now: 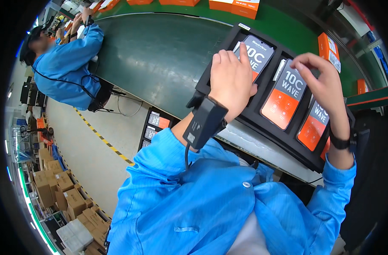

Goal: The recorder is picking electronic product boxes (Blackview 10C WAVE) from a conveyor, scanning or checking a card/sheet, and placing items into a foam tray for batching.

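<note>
A black compartment tray (254, 104) lies tilted across the bench in front of me, with several smartphones in its slots. My left hand (231, 78) rests over the leftmost phone (262, 51), index finger stretched along its upper left edge, thumb apart; the other fingertips are hidden. Above the top end of the middle phone (283, 100), my right hand (322, 80) has thumb and index finger curled together; what lies between them, if anything, cannot be made out. The right phone (314, 127) sits below that hand, partly covered by it. Phone faces are grey above, orange below.
Green bench surface (160, 55) stretches left to a co-worker (68, 68) in blue. Orange-and-white boxes (245, 6) line the far side; another box (329, 51) stands beyond my right hand. A second tray (153, 123) with phones is lower, left of me. Cartons (49, 187) cover the floor left.
</note>
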`<action>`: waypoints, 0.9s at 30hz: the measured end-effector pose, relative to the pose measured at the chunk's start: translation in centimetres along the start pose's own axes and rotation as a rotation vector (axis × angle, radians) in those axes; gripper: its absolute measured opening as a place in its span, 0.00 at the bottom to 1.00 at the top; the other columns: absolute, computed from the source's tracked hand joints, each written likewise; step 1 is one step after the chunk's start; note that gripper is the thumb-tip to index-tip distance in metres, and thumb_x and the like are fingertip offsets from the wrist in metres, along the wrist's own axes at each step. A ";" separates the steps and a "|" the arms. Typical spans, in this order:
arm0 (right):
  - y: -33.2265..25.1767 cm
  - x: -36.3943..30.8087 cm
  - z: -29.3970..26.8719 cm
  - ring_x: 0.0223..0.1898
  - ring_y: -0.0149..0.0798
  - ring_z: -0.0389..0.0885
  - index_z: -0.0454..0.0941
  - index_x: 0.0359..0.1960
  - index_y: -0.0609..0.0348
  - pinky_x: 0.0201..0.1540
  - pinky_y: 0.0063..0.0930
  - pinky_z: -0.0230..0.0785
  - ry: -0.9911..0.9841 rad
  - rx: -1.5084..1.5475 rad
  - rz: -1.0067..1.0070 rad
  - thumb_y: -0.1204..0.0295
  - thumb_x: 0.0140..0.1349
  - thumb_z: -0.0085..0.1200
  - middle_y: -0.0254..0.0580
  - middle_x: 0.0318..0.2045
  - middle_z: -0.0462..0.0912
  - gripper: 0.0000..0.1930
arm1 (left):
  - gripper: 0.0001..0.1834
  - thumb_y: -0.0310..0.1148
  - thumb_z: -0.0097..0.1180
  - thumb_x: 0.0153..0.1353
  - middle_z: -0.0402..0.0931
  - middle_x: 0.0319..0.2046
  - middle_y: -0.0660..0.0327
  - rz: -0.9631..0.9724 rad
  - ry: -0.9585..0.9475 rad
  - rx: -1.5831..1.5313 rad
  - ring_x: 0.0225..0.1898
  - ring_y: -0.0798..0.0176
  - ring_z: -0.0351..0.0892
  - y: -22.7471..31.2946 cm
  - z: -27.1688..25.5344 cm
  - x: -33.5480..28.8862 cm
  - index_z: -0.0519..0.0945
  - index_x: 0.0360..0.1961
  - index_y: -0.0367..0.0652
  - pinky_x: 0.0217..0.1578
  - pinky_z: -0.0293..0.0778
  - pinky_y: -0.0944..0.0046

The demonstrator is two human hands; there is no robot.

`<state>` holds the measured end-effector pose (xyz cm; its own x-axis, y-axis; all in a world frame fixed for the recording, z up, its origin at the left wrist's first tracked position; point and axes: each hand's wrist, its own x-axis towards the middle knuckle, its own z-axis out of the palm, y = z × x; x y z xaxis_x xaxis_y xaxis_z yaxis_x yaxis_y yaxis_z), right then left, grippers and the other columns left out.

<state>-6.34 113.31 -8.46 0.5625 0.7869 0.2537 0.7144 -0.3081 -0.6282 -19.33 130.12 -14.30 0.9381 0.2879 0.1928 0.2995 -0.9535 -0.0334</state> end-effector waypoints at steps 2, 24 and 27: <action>1.2 1.9 0.7 0.35 0.31 0.82 0.80 0.34 0.65 0.39 0.23 0.71 0.035 -0.025 0.018 0.71 0.61 0.52 0.40 0.30 0.84 0.09 | 0.51 0.50 0.67 0.44 0.74 0.37 0.49 0.001 0.058 -0.030 0.45 0.51 0.72 -0.4 0.5 0.3 0.61 0.63 0.29 0.50 0.66 0.58; -0.8 4.9 10.1 0.36 0.46 0.79 0.74 0.33 0.61 0.46 0.38 0.63 -0.085 -0.396 -0.089 0.68 0.48 0.62 0.45 0.27 0.80 0.14 | 0.49 0.56 0.72 0.34 0.79 0.45 0.43 -0.465 0.186 -0.349 0.46 0.44 0.80 -11.6 8.8 34.8 0.69 0.52 0.31 0.48 0.76 0.56; -1.5 2.3 6.5 0.35 0.47 0.77 0.73 0.31 0.59 0.42 0.38 0.66 -0.007 -0.199 -0.116 0.70 0.51 0.60 0.44 0.28 0.79 0.10 | 0.53 0.55 0.73 0.32 0.75 0.49 0.42 -0.514 0.153 -0.319 0.50 0.44 0.77 -10.6 13.2 38.6 0.67 0.55 0.31 0.51 0.75 0.54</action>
<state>-8.83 119.02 -11.74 0.4694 0.8269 0.3098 0.8425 -0.3144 -0.4375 16.04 152.51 -19.48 0.6453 0.7235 0.2452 0.6171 -0.6829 0.3909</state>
